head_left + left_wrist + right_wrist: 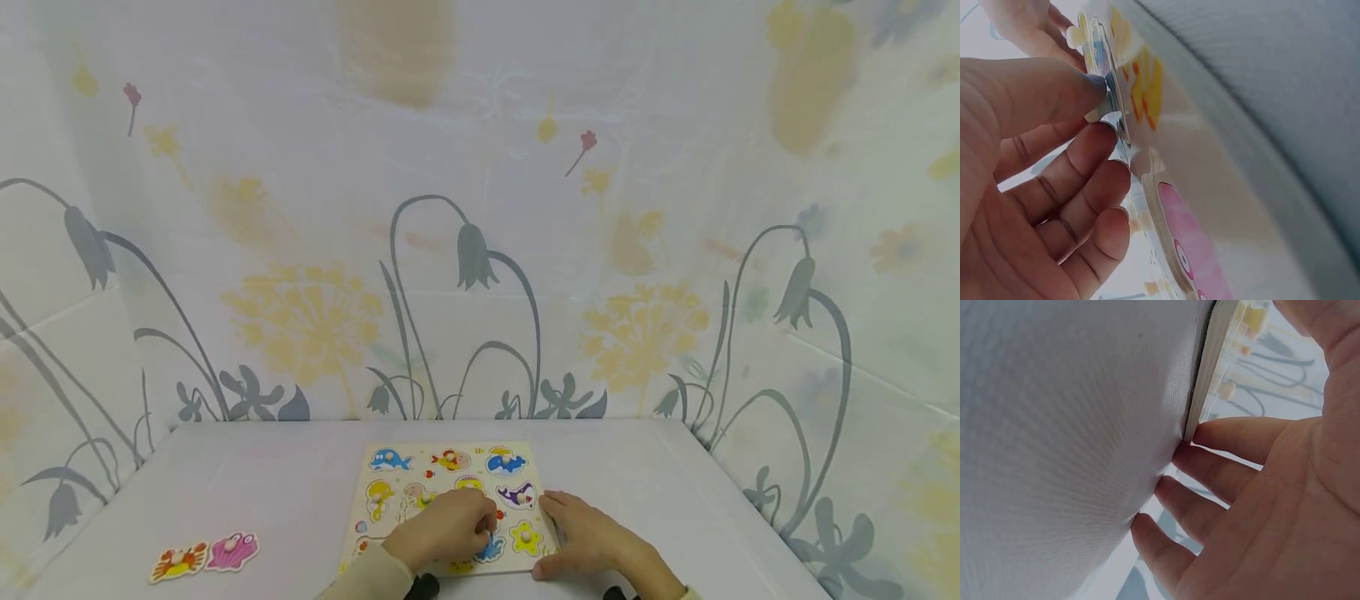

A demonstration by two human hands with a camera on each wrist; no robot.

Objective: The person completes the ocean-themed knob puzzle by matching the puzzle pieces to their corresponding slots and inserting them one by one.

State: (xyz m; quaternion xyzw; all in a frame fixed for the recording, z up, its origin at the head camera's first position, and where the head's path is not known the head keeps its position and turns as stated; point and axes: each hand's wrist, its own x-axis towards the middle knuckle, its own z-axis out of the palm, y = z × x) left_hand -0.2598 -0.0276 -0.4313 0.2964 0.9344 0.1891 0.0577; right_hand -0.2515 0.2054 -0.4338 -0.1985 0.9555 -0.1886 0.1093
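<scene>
A wooden peg puzzle board (510, 562) with sea animal pieces lies on the table. My left hand (450, 525) is over its lower middle, pinching the small knob of a blue octopus piece (491, 547) between thumb and forefinger; the other fingers are loosely bent in the left wrist view. At the board's right edge, my right hand (588, 533) rests with fingers spread, fingertips on the tablecloth and the forefinger against the board's side (1207, 375). A yellow starfish piece (527, 537) and a purple whale piece (517, 496) sit between the hands.
Left of the board, a crab piece (178, 562) and a pink shell piece (232, 552) lie side by side on the white tablecloth (300, 483). A flower-printed curtain (480, 333) hangs behind the table. Along the board's top row are blue whales and a red fish (450, 460).
</scene>
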